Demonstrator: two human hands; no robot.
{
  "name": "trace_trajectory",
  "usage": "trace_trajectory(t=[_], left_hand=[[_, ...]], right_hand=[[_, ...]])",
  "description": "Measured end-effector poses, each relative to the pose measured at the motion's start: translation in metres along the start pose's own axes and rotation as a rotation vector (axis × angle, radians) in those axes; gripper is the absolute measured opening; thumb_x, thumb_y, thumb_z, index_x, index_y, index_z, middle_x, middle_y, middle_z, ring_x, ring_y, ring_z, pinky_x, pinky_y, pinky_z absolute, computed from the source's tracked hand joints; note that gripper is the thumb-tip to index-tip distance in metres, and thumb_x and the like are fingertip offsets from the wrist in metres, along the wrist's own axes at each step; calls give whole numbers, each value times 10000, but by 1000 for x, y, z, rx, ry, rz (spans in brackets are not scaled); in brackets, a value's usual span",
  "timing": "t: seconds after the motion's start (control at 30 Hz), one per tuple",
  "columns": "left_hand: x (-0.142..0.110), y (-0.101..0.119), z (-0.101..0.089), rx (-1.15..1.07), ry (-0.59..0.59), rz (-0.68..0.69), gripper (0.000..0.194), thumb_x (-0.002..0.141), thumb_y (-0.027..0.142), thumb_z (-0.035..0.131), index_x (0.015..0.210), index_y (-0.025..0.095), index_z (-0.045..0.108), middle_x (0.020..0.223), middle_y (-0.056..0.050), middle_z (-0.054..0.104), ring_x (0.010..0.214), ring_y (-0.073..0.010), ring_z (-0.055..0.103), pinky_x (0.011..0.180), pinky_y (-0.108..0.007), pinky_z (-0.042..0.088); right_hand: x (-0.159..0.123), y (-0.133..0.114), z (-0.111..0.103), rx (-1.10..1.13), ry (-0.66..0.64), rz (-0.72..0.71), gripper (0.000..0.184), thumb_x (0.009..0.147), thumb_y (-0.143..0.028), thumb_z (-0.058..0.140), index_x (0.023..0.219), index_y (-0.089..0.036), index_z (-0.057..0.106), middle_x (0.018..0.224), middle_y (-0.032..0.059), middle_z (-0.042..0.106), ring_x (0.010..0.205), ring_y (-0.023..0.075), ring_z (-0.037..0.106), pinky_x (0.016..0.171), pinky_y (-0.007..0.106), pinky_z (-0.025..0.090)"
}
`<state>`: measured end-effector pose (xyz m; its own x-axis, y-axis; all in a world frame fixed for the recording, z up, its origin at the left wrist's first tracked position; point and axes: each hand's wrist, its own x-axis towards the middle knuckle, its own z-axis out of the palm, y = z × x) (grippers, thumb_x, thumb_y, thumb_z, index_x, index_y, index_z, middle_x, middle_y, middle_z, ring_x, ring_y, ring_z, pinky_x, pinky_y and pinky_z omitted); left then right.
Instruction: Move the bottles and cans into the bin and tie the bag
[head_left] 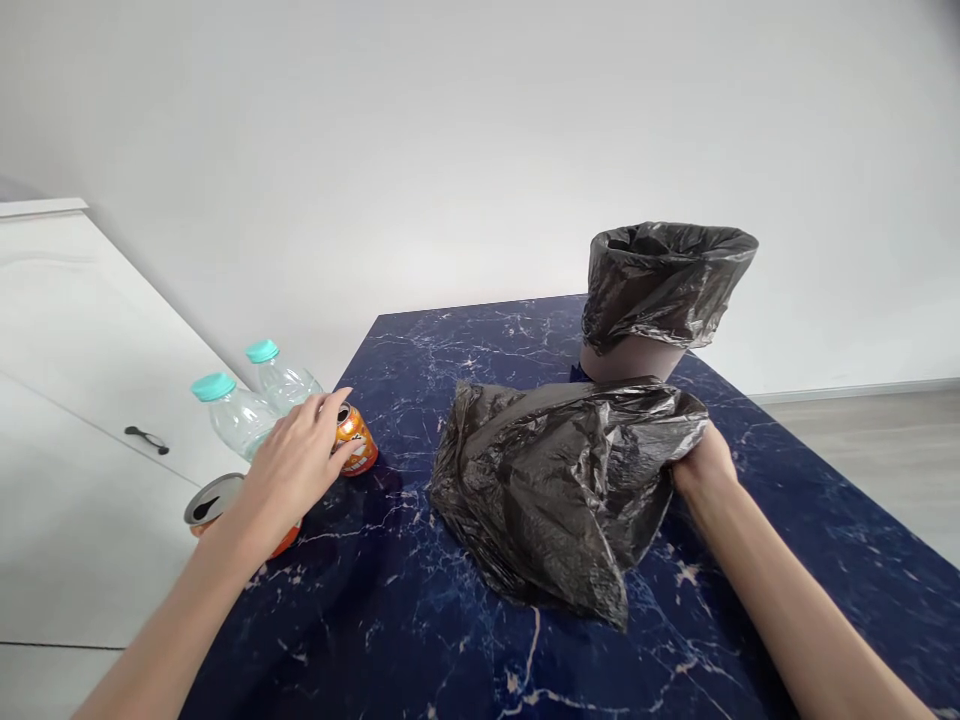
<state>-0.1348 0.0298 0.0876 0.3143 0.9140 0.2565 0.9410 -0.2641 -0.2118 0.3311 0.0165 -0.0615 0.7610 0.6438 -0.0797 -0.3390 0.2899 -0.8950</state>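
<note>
My left hand (304,440) is at an orange drink can (360,445) standing on the left of the table. Its thumb and fingers are apart, with the can's top between them; no firm grip shows. Behind that hand stand two clear plastic bottles with turquoise caps, a nearer bottle (238,420) and a farther bottle (281,380). Another orange can (217,500) is partly covered by my left forearm. My right hand (705,465) grips the edge of a black plastic bag (547,490), which sags loosely above the table; the fingers are mostly hidden by it.
A bin (637,357) lined with a black bag (660,290) stands at the back right of the dark blue marbled table (420,370). Along the left is a white cabinet (75,450) with a dark handle (146,438). Behind the table rises a pale wall (450,150).
</note>
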Motion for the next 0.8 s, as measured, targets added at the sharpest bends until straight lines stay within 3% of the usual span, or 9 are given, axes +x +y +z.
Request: trace_trajectory(t=[0.13, 0.2, 0.27, 0.3, 0.4, 0.5, 0.6, 0.7, 0.8], left_hand=[[-3, 2, 4, -27, 97, 64, 625, 1008, 340, 534, 1550, 36, 474, 1489, -282, 599, 1394, -463, 579, 1146, -614, 510], [-7, 13, 4, -81, 199, 127, 567, 1055, 369, 495, 1526, 54, 506, 1559, -277, 549, 1500, -446, 489, 1232, -623, 436], [-13, 30, 2, -182, 245, 226, 500, 1107, 401, 458, 1512, 118, 535, 1601, -223, 533, 1572, -390, 422, 1297, -604, 372], [-17, 40, 2, -248, 231, 293, 470, 1123, 410, 454, 1509, 156, 542, 1605, -185, 544, 1588, -352, 412, 1316, -584, 358], [-25, 73, 4, -439, 119, 493, 410, 1142, 392, 472, 1518, 238, 531, 1608, -93, 574, 1600, -275, 415, 1330, -529, 375], [-27, 103, 7, -581, 62, 588, 392, 1152, 344, 461, 1530, 255, 516, 1609, -72, 580, 1591, -242, 432, 1322, -490, 404], [-21, 126, 7, -687, 27, 594, 390, 1169, 335, 401, 1531, 244, 514, 1630, -78, 557, 1601, -222, 416, 1338, -470, 379], [-8, 142, 9, -756, -105, 571, 445, 1179, 403, 333, 1555, 227, 494, 1662, -89, 530, 1623, -229, 382, 1345, -483, 358], [7, 147, 23, -750, -286, 534, 552, 1164, 518, 325, 1599, 210, 465, 1706, -110, 478, 1651, -265, 329, 1352, -509, 326]], right_hand=[[-26, -29, -2, -225, 139, -171, 193, 878, -357, 626, 1014, -221, 626, 915, 9, 660, 927, 229, 680, 957, 474, 604], [-52, -48, -5, -350, 158, -336, 359, 913, -386, 654, 1234, -228, 621, 1227, 73, 686, 1199, 273, 650, 1158, 524, 481], [-81, -64, -8, -480, 112, -479, 424, 916, -393, 700, 1315, -266, 642, 1450, 90, 619, 1391, 308, 550, 1262, 533, 367], [-96, -69, -10, -565, 29, -551, 370, 942, -395, 682, 1290, -269, 679, 1455, 93, 638, 1431, 320, 531, 1286, 540, 336], [-132, -67, -18, -943, -368, -768, 393, 1063, -455, 528, 1370, -252, 666, 1457, 139, 678, 1412, 358, 589, 1233, 616, 420], [-161, -47, -30, -1189, -701, -849, 535, 1095, -340, 463, 1625, -260, 461, 1668, 122, 518, 1568, 342, 455, 1288, 647, 379], [-184, -33, -36, -1347, -951, -907, 768, 1012, -101, 352, 1750, -253, 201, 1777, 96, 342, 1643, 308, 333, 1293, 656, 381], [-196, -40, -30, -1346, -996, -928, 706, 1024, -129, 381, 1718, -243, 313, 1713, 89, 463, 1569, 281, 474, 1273, 580, 451], [-185, -50, -19, -1264, -844, -929, 449, 1103, -283, 443, 1526, -243, 591, 1564, 83, 641, 1456, 261, 604, 1248, 501, 497]])
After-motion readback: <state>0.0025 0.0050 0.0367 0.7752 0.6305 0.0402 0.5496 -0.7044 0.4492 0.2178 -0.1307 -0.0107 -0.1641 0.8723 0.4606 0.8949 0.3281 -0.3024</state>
